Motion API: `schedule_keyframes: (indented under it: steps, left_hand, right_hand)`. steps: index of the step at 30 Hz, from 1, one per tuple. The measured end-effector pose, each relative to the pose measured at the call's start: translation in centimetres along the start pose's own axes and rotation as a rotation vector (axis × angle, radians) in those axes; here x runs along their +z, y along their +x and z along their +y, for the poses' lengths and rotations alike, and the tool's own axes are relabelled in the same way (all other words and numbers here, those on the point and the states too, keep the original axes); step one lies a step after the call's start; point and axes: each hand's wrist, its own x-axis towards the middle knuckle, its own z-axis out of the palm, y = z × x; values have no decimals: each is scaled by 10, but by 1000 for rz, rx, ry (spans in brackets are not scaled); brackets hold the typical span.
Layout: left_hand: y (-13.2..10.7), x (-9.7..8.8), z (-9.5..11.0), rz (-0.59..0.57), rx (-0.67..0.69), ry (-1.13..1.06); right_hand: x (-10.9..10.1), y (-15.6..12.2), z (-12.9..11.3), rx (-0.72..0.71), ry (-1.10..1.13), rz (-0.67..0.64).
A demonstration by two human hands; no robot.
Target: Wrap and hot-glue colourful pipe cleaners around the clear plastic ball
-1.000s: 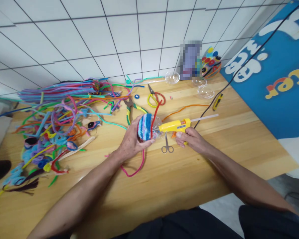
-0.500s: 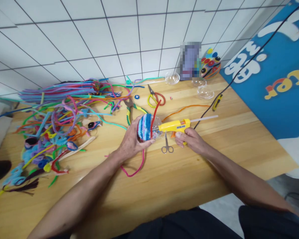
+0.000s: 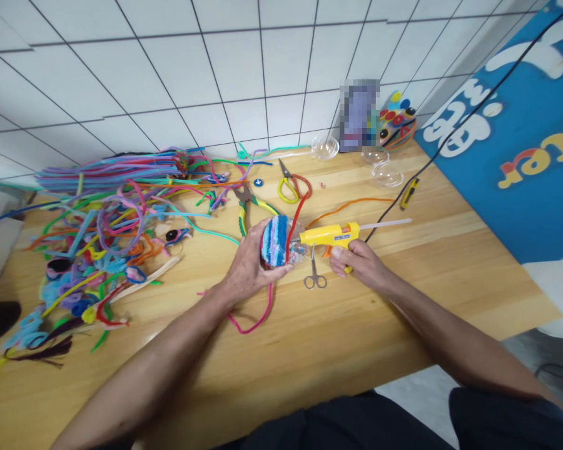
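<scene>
My left hand [image 3: 251, 259] is wrapped round a clear plastic ball [image 3: 275, 240] whose left part is covered with blue, pink and purple pipe-cleaner stripes. A red pipe cleaner [image 3: 291, 229] runs along the edge of the stripes, its free end sticking up. My right hand [image 3: 355, 257] grips a yellow hot glue gun [image 3: 328, 235] by the handle, a glue stick [image 3: 385, 223] jutting from its back. The nozzle is at the ball's bare side, by the red pipe cleaner; whether it touches cannot be made out. Small metal scissors [image 3: 314, 280] lie just below the gun.
Pliers [image 3: 244, 199] and yellow-and-red scissors [image 3: 293, 184] lie beyond the ball. Loose pipe cleaners [image 3: 107, 237] crowd the left side. Clear plastic domes [image 3: 387, 174], a decorated ball [image 3: 397, 122] and a yellow cutter [image 3: 409, 194] are at the back right. A black cable [image 3: 443, 148] crosses the right side.
The ball has turned slightly in my left hand, and the red pipe cleaner's upper end has shifted a little to the right. The glue gun has moved very slightly right with my right hand.
</scene>
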Motion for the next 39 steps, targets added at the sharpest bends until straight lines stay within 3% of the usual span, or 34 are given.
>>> schedule_keyframes:
  steps: [17, 28, 39]
  left_hand:
    - [3, 1, 9, 15, 83, 68]
    - [2, 8, 7, 38, 81, 37]
    - [1, 10, 7, 57, 85, 34]
  right_hand:
    - [0, -2, -9, 104, 136, 75]
    - [0, -5, -12, 138, 189, 217]
    - [-5, -5, -11, 180, 194, 192]
